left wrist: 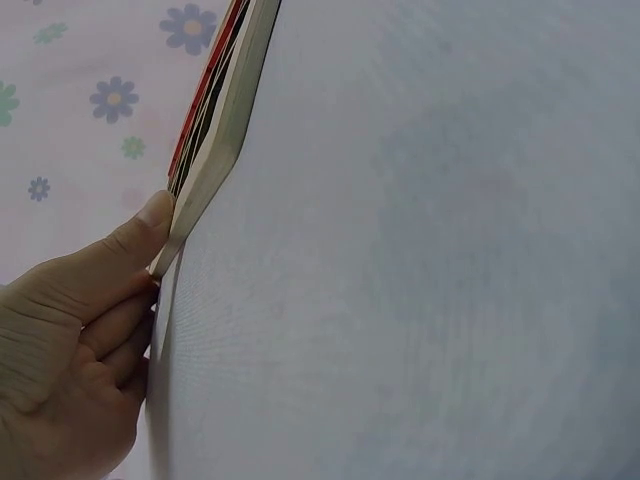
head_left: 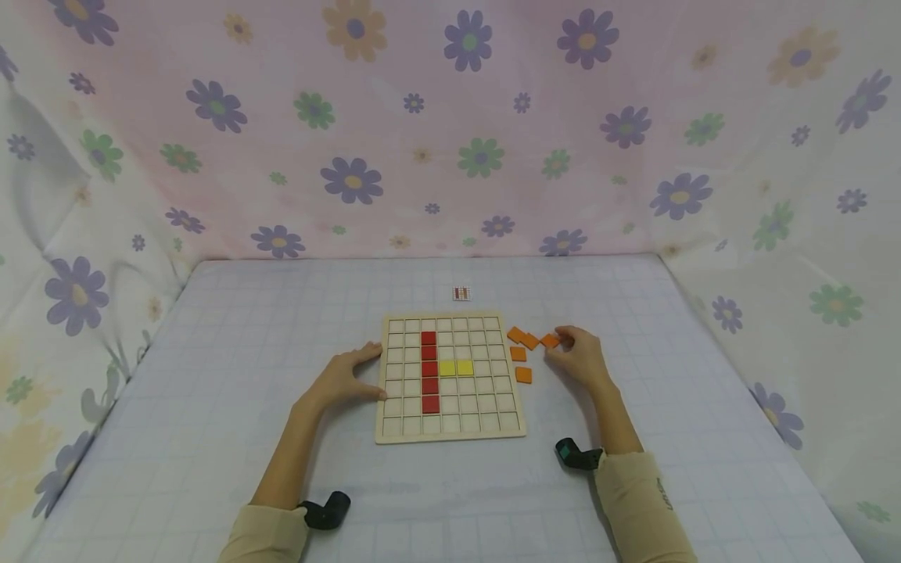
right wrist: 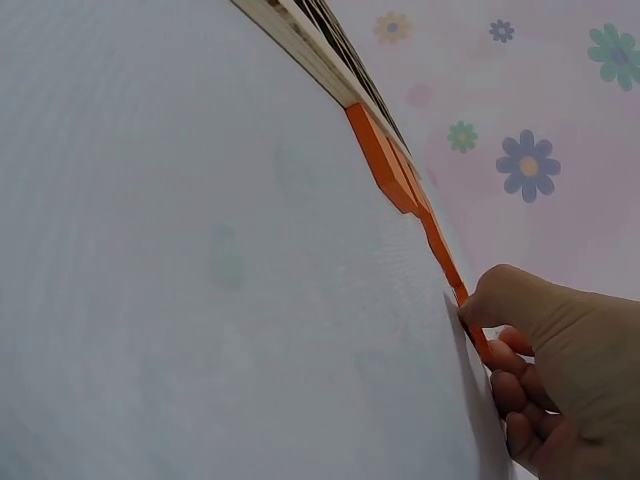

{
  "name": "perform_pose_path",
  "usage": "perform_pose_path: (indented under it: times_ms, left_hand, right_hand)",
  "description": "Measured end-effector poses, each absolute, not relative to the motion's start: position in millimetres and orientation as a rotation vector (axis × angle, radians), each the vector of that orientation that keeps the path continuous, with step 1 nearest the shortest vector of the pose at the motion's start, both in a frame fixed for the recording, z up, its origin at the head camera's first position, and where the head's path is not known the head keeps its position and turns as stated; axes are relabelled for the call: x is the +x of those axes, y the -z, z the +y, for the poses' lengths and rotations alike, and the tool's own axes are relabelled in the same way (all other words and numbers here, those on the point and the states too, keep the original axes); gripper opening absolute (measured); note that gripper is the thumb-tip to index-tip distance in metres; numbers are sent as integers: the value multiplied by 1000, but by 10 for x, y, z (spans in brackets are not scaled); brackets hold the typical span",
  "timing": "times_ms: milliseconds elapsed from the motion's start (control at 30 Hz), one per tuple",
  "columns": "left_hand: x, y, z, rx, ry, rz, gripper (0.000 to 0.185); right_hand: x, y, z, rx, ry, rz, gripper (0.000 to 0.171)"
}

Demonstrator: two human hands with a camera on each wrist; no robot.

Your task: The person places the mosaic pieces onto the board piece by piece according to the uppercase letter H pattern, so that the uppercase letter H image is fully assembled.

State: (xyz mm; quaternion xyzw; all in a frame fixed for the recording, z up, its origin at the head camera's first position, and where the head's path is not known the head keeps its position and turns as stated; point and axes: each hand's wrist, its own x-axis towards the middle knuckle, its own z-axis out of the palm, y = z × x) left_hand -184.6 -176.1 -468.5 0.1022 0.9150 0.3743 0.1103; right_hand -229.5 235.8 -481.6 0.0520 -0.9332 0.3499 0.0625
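Floral cloth backs my table; my left hand [head_left: 345, 379] rests flat against the board [head_left: 450, 377], five red and two yellow squares in, my right hand [head_left: 579, 356] pinching an orange tile [head_left: 550, 341], four loose.

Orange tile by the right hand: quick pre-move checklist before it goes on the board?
1. Right hand pinches an orange tile: ok.
2. Left hand rests against the board at its left edge: ok.
3. Free cells beside the yellow tiles: ok.
4. Red column seated in its cells: ok.
5. Four spare orange tiles lie clear of the board: ok.
6. Firmness of the pinch: cannot tell.
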Motion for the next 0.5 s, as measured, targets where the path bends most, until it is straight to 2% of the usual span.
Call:
perform_pose_path:
  times_ms: [500]
  left_hand:
    - [-1847, 4675, -1761, 297, -1091, 2695, 87]
  right_hand:
    - [-2339, 4694, 2206, 397, -1288, -2656, 35]
